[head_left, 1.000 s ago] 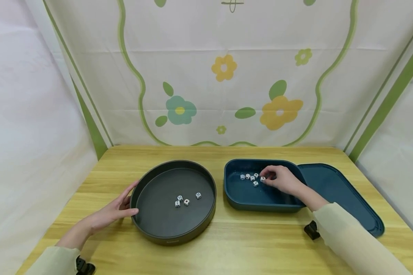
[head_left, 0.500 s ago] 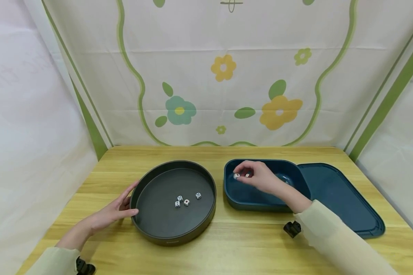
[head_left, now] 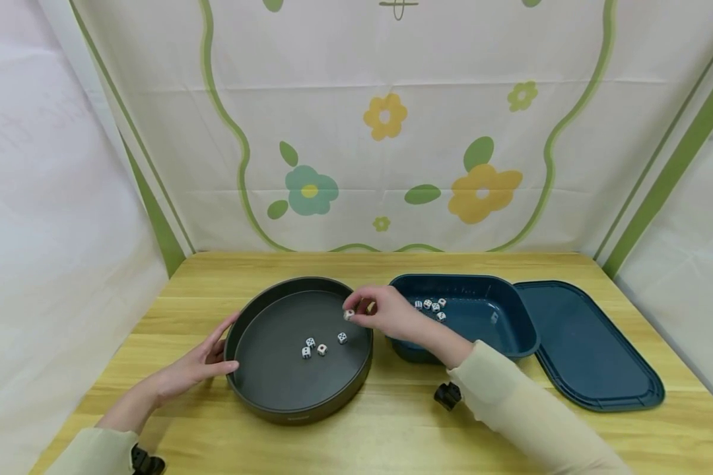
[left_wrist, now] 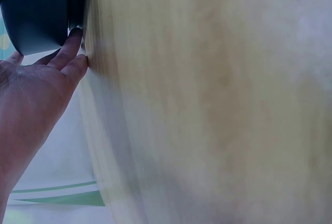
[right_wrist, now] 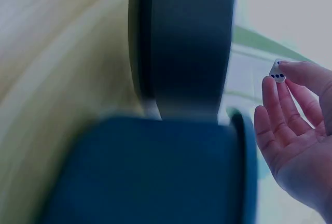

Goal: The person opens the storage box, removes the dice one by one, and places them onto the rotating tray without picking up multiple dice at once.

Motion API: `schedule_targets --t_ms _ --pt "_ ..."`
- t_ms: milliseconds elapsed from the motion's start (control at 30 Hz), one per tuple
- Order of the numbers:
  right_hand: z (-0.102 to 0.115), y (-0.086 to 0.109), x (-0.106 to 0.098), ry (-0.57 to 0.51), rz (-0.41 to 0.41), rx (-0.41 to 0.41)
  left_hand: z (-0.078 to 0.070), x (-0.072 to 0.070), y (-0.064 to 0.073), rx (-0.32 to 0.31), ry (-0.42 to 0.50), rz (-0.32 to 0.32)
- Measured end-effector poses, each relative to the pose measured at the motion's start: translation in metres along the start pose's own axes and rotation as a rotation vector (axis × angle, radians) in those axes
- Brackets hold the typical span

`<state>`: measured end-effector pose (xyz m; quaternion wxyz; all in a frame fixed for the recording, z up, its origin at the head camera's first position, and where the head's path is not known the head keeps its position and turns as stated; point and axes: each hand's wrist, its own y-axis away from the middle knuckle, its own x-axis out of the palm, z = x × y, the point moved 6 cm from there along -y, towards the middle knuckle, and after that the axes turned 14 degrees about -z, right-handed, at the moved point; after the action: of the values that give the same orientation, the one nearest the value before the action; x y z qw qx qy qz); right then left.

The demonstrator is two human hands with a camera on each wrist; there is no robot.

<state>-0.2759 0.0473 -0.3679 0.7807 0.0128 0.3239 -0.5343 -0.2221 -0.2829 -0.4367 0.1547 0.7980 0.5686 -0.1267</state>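
A round dark grey pan (head_left: 300, 389) sits left of centre on the table, with several white dice (head_left: 322, 349) on its floor. My left hand (head_left: 184, 376) holds its left side, the thumb over the rim and the fingers against the outer wall. My right hand (head_left: 389, 313) pinches a single die (right_wrist: 277, 71) between thumb and fingertips, raised above the pan's right rim. To the right, a dark blue rectangular container (head_left: 469, 340) holds several more dice (head_left: 436, 307); the right hand and wrist hide part of its left side.
A flat dark blue lid (head_left: 600, 349) lies right of the container, close against its side. Behind the wooden table (head_left: 392, 422) hangs a white curtain (head_left: 333, 66) with printed flowers. Black wrist devices sit at both sleeves.
My right hand has picked up a die from the blue container and carried it left, over the container's edge to the round pan. The left hand has stayed at the pan.
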Motion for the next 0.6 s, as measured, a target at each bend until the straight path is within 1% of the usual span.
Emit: schedule_targets --t_ms 67,167,267,333,433,600 --pt "0.003 -0.004 0.012 -0.002 0.019 -0.007 -0.001 0.000 0.000 0.011 0.004 0.008" --pt "0.005 -0.009 0.028 0.007 0.047 -0.012 0.000 0.000 0.000 -0.010 0.013 0.009" --pt "0.003 -0.012 0.043 0.017 0.076 -0.011 0.000 0.000 -0.001 -0.021 0.018 0.009" --pt "0.001 -0.014 0.052 0.038 0.091 -0.005 -0.001 0.000 -0.001 -0.011 0.013 0.006" --pt "-0.001 -0.016 0.060 0.076 0.103 0.002 -0.003 0.000 0.000 0.000 0.001 0.003" --pt "-0.003 -0.018 0.067 0.119 0.107 -0.002 -0.005 0.001 0.001 -0.003 0.008 0.003"
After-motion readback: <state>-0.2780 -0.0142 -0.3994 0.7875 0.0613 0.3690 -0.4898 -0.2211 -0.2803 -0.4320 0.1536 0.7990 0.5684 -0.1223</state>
